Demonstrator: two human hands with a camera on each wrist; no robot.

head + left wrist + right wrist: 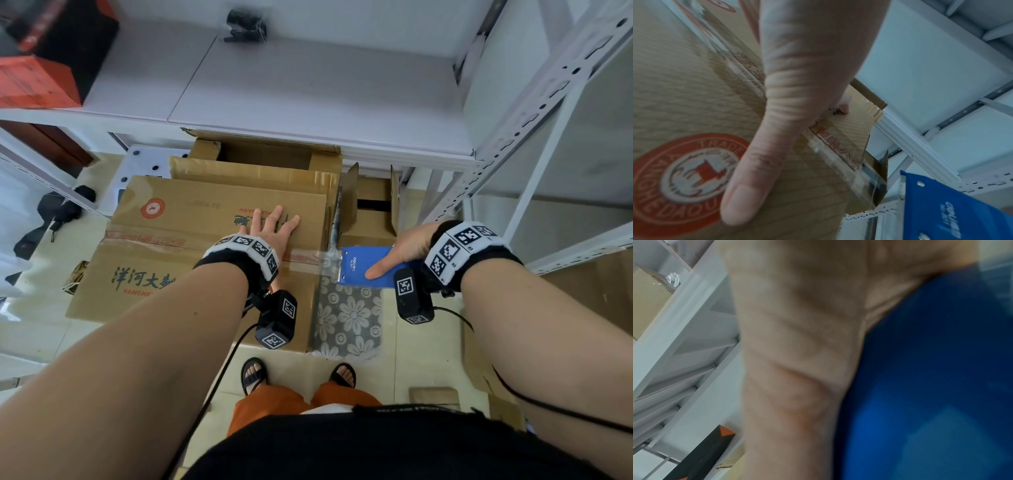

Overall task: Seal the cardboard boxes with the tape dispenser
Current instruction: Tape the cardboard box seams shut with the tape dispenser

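Note:
A large brown cardboard box (pixel 164 240) with red and dark print lies on the floor, flaps closed, clear tape (pixel 308 257) running along its centre seam. My left hand (pixel 274 226) lies flat on its top with fingers spread, near the right end of the seam. My right hand (pixel 404 250) grips the blue tape dispenser (pixel 363 267) just past the box's right edge, thumb lying across its flat side. A strip of clear tape stretches from the box edge to the dispenser's toothed blade (pixel 901 183). The right wrist view is blurred: palm and blue dispenser (pixel 931 386).
Behind the large box lie further cardboard boxes (pixel 263 161), and a smaller one with open flaps (pixel 373 209) stands at its right. A white metal shelf rack (pixel 342 102) overhangs them. A grey floral mat (pixel 346 322) lies on the tiled floor near my sandalled feet.

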